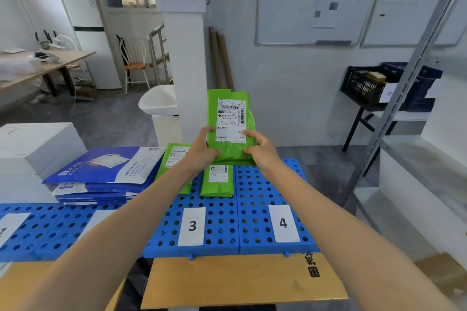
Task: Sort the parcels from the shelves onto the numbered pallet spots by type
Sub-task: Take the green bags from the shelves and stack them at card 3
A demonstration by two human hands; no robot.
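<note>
Head view: looks down along both forearms to a blue perforated pallet (252, 197).
Left hand (202, 149): grips the lower left edge of the held green parcel, thumb on its front.
Right hand (262, 149): grips the lower right edge of the same parcel, thumb on its front.
Held green parcel (231, 121): upright in the air above the pallet's far edge, roughly over the seam between the sections marked 3 and 4, with its white shipping label facing the camera.
Label 3 (192, 226): white paper near the pallet's near edge.
Label 4 (283, 223): white paper on the right section, near the near edge.
Flat green parcel (217, 180): lies behind label 3, towards the far edge.
Second green parcel (174, 156): lies just left of it, partly hidden by the left arm.
Blue-and-white mailers (106, 171): stacked on the pallet left of the green parcels.
White box (38, 149): at the pallet's far left corner.
Cardboard sheet (240, 283): lies under the pallet's near edge.
Black crate (366, 83): on a stand by the right wall, behind a metal shelf post (404, 83).
</note>
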